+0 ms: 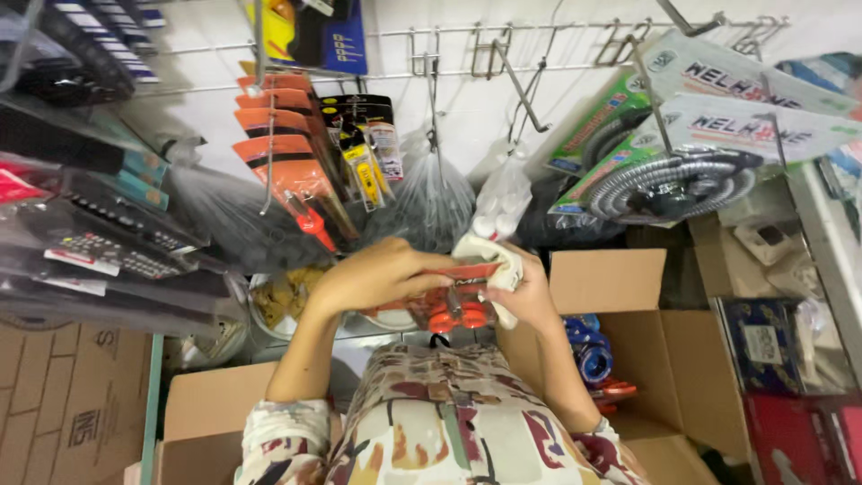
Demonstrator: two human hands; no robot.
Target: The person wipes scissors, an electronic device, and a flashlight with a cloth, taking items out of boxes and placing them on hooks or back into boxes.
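Both my hands hold one small packaged item (453,301) close to my chest: a clear blister pack on a red card with orange and black parts inside. My left hand (373,277) wraps over its left end from above. My right hand (521,292) grips its right end and also holds a white cloth (499,259) bunched against the pack. My patterned short sleeves and torso fill the bottom of the head view.
A wire wall rack (503,40) carries hanging orange carded tools (287,153), plastic bags (431,202) and coiled metal hoses (669,184). Remote controls (99,238) hang at left. An open cardboard box (682,359) with blue rolls (588,355) stands at right, another box (211,418) at lower left.
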